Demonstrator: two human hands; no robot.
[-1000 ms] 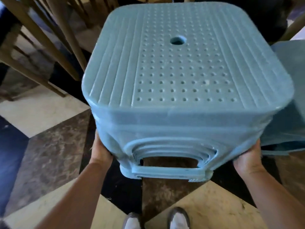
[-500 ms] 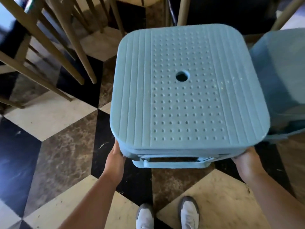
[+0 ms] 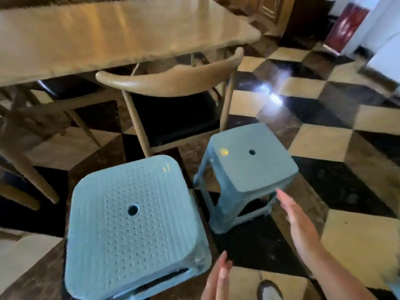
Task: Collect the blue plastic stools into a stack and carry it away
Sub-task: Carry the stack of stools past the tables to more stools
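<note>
Released since the earlier frame, the stack of blue plastic stools (image 3: 134, 226) stands on the checkered floor (image 3: 337, 230); both hands, left (image 3: 217, 278) and right (image 3: 296, 219), are flat-fingered, holding nothing, near a single blue plastic stool (image 3: 246, 167).

Two blue stools stood on the checkered floor (image 3: 320, 146) beside a wooden chair (image 3: 173, 83): a stacked stool (image 3: 134, 226) near the person, a single stool (image 3: 249, 161) further right. The right hand (image 3: 296, 219) reached flat-fingered toward the single stool; the left hand (image 3: 218, 278) hovered empty.
</note>
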